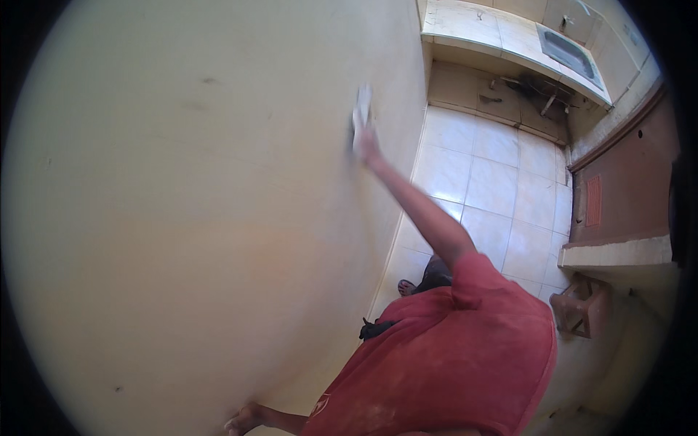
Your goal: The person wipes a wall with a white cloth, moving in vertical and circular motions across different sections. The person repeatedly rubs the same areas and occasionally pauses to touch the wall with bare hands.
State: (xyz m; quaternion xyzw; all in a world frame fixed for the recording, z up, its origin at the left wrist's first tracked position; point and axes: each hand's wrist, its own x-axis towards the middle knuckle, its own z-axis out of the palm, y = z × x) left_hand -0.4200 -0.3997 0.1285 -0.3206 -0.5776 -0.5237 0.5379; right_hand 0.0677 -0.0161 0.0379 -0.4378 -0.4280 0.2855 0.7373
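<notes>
My right arm reaches out to a pale yellow wall (182, 167). In my right hand (369, 143) is a white, flat, narrow thing (361, 109), held against the wall or very close to it. Motion blurs it, and its exact kind does not show. Low in the picture, my left hand (246, 418) rests by the wall surface with its fingers stretched out and nothing seen in them. The picture's lower edge cuts off part of that hand. Faint smudges and a warmer yellow patch mark the wall.
Light tiles (480, 174) cover the floor, where my foot (406, 288) stands close to the wall. A tiled counter (465, 29) with a metal sink (571, 58) is at the far end. On the right are a brown door (625, 174) and a brown stool (584, 309).
</notes>
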